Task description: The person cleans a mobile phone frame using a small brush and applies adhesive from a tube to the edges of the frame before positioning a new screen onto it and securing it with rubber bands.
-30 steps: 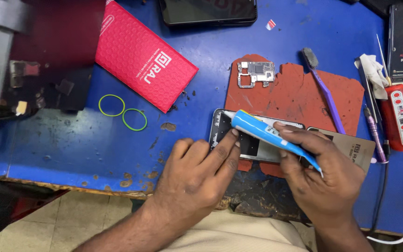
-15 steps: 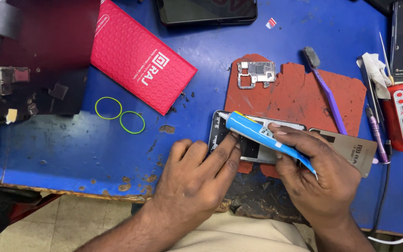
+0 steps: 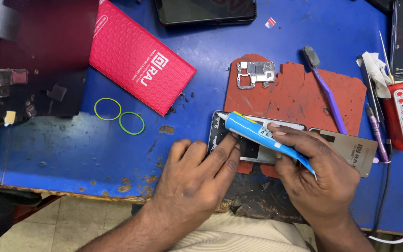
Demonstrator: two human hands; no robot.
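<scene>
So we had the opened phone frame (image 3: pixel 250 147) lying half on the red mat (image 3: pixel 299 93), near the worn front edge of the blue table (image 3: pixel 61 154). Our left hand (image 3: pixel 194 179) pinned its left side with flat, extended fingers, gripping nothing. Our right hand (image 3: pixel 316 175) was curled around the blue glue tube (image 3: pixel 264 135), nozzle at the frame's top-left corner. Plenty of bare table to the left; the right was crowded with a purple toothbrush (image 3: pixel 325 91) and a red tool (image 3: pixel 401 116).
</scene>
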